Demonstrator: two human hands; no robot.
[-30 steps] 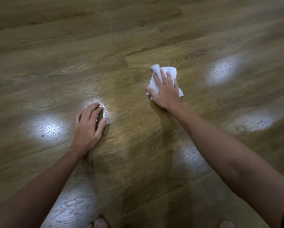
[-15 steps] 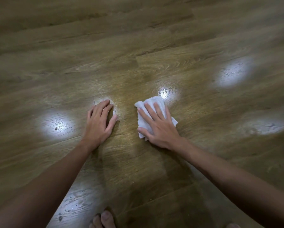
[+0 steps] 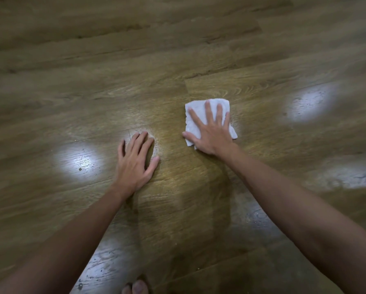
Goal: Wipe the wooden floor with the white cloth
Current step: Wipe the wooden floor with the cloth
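The white cloth (image 3: pixel 196 110) lies flat on the wooden floor (image 3: pixel 178 198), right of centre. My right hand (image 3: pixel 211 130) presses down on it with fingers spread, covering its middle and near edge. My left hand (image 3: pixel 136 164) rests flat on the bare planks to the left of the cloth, fingers apart and holding nothing. A hand's width of floor separates the two hands.
Bright ceiling-light reflections shine on the floor at the left (image 3: pixel 78 162), far right (image 3: pixel 309 102) and lower right (image 3: pixel 347 175). Toes of a bare foot (image 3: pixel 136 286) show at the bottom edge. Small dark specks dot the planks near the left glare.
My right hand slid the cloth toward me and leftward, then back away and to the right; its fingers are now spread wider. The left hand stays planted.
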